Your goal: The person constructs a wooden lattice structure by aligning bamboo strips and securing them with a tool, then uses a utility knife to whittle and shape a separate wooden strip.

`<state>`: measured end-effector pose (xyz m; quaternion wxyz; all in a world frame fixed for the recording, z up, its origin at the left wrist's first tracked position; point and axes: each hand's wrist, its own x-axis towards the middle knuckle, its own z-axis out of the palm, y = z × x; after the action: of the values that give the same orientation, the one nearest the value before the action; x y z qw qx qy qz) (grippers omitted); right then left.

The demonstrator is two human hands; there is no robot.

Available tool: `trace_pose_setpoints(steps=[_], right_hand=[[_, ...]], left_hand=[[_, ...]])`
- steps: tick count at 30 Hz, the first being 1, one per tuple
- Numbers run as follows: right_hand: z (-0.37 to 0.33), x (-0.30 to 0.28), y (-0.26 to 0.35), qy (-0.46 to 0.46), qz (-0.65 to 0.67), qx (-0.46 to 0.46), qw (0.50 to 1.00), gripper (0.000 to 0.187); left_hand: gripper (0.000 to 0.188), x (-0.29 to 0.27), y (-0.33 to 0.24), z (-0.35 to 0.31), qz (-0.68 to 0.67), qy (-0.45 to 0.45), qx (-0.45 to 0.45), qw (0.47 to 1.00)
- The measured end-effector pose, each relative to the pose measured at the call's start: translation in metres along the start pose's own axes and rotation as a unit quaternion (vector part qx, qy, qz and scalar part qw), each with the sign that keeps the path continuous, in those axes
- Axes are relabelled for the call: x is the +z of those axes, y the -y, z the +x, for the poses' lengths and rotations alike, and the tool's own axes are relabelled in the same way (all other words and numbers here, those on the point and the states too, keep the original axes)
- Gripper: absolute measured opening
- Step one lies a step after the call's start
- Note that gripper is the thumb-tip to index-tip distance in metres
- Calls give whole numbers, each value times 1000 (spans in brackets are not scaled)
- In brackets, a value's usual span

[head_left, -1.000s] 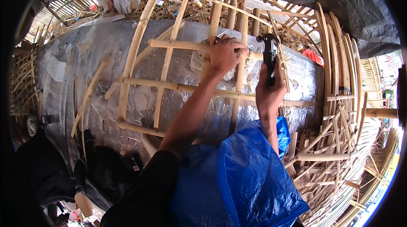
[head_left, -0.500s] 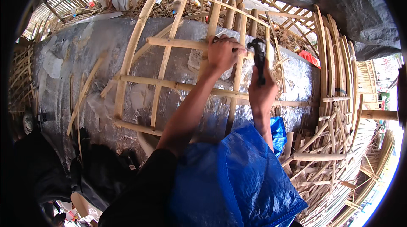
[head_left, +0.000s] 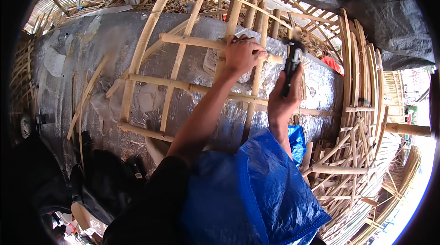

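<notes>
A frame of split bamboo slats (head_left: 192,87) lies over a silver, foil-like work surface (head_left: 68,103). My left hand (head_left: 244,56) grips a bamboo crosspiece (head_left: 192,40) where it meets a lengthwise slat (head_left: 259,68), its fingers curled over the joint. The crosspiece's end pokes out to the right of the fingers. My right hand (head_left: 285,95) is wrapped around the black handle of a hammer (head_left: 291,71). The hammer's head is smeared by motion and stands off from the crosspiece end. Whether a nail sits in the joint is too small to tell.
Upright bamboo strips (head_left: 352,62) and a heap of split bamboo (head_left: 353,153) stand at the right. A blue plastic sheet (head_left: 279,185) covers my lap. Loose bamboo sticks (head_left: 89,96) rest at left. Black sheeting (head_left: 366,11) hangs overhead at the far right.
The hammer has swung up and to the right, away from the crosspiece end, which now shows. My left hand keeps its grip at the joint.
</notes>
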<state>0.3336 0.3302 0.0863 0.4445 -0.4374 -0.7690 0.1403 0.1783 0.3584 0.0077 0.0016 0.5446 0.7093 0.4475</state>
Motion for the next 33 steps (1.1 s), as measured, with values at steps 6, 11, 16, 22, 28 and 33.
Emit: trace_pose_setpoints(steps=[6,11,16,22,28,33], right_hand=[[-7,-9,-11,45,-19,63,997,48],[4,-10,-2,13,7,112,994,29],[-9,-3,-27,36,259,218,940,20],[2,-12,-17,165,84,165,969,30],[10,-9,1,142,-23,106,984,55],[25,-21,15,34,35,10,999,54]], left_hand=[[13,-3,-8,1,4,24,3,1000],[21,-15,14,8,-95,131,-36,986],[28,-28,13,19,18,164,-34,986],[26,-34,14,20,31,167,-56,984],[22,-35,2,37,34,231,-169,957],[22,-32,7,32,22,223,-161,961]])
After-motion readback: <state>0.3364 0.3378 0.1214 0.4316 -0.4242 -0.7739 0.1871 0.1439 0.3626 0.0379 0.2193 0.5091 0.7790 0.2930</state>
